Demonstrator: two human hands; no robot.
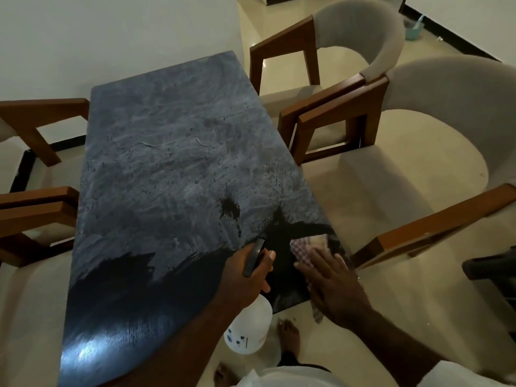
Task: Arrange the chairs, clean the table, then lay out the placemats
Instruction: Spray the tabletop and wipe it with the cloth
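A long dark table (167, 152) runs away from me, grey and dusty over most of its top, with wiped black patches at the near end. My left hand (248, 275) grips the black trigger head of a white spray bottle (250, 328) held over the near right corner. My right hand (332, 286) presses flat on a checkered cloth (304, 248) lying at the table's near right corner. Two cushioned wooden armchairs stand to the right, one far (349, 51) and one near (418, 169). Two more chairs sit on the left, one far (36, 118) and one near (33, 216).
A white wall borders the table's far end. Cream floor tiles show all round, with my bare feet (290, 336) below the table's near edge. A small blue container (414, 30) stands on the floor at the far right by a dark skirting.
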